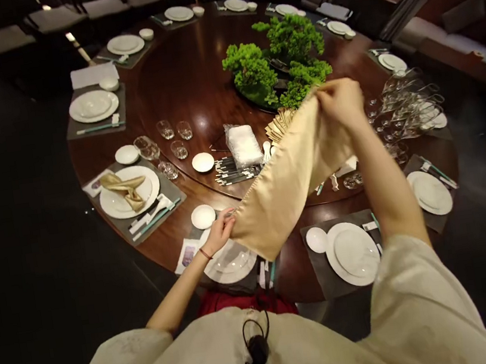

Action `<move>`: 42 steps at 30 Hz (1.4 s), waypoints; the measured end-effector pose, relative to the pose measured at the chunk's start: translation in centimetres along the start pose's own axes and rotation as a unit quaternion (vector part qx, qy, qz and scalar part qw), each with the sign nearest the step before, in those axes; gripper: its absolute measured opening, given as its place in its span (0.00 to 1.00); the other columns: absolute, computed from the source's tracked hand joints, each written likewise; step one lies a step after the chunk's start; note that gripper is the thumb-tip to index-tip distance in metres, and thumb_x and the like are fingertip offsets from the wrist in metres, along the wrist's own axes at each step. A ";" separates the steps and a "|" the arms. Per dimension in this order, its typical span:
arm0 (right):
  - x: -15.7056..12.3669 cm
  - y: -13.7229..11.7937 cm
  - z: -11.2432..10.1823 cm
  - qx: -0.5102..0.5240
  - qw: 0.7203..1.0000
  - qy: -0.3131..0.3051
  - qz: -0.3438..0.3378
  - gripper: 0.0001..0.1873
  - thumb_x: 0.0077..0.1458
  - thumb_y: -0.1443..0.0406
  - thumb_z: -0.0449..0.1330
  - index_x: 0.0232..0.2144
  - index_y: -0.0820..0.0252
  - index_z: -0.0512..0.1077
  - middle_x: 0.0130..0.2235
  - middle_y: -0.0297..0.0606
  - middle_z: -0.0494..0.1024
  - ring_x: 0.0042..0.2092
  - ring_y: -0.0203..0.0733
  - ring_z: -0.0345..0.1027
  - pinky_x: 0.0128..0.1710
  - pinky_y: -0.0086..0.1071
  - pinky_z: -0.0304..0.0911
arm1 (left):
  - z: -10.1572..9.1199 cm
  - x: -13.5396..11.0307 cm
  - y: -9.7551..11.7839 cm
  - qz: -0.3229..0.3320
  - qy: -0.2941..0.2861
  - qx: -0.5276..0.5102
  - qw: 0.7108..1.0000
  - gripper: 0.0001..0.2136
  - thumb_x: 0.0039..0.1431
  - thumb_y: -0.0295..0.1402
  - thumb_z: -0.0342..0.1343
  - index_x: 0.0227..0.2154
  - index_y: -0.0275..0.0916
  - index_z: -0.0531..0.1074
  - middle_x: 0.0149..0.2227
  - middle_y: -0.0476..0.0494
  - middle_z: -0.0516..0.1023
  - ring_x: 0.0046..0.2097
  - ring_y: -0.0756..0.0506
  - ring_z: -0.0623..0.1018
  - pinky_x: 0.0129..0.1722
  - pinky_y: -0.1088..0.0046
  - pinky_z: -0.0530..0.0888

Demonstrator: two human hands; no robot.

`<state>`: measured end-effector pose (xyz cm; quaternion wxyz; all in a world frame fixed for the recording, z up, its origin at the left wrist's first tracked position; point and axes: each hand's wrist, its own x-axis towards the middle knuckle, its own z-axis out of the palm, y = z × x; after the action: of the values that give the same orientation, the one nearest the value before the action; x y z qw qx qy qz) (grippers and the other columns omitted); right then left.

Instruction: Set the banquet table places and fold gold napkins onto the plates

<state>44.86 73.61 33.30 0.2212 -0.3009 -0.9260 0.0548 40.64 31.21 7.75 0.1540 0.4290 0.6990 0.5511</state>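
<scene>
The gold satin napkin (pixel 290 178) slants from seven to one o'clock, its low corner pinched by the left hand's fingers (pixel 228 219), its high edge gripped by the right hand's fingers (pixel 334 94).

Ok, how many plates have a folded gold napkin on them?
1: the white dinner plate at the left of the round wooden table, with a gold napkin on it. The near plate is partly behind the held-up gold cloth, so one may be hidden.
</scene>
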 end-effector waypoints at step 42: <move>-28.5 -2.5 36.6 0.329 0.823 0.141 0.441 0.22 0.58 0.53 0.56 0.41 0.67 0.76 0.37 0.44 0.78 0.39 0.40 0.70 0.43 0.34 0.67 | 3.7 16.9 -19.6 -0.149 0.018 -0.028 0.988 0.14 0.61 0.41 0.54 0.23 0.38 0.67 0.21 0.52 0.61 0.26 0.51 0.62 0.29 0.75 0.60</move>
<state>47.86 56.17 -9.60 0.3874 -0.5914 -0.5799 0.4048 24.82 46.08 -6.86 0.2333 0.3056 0.7420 0.5492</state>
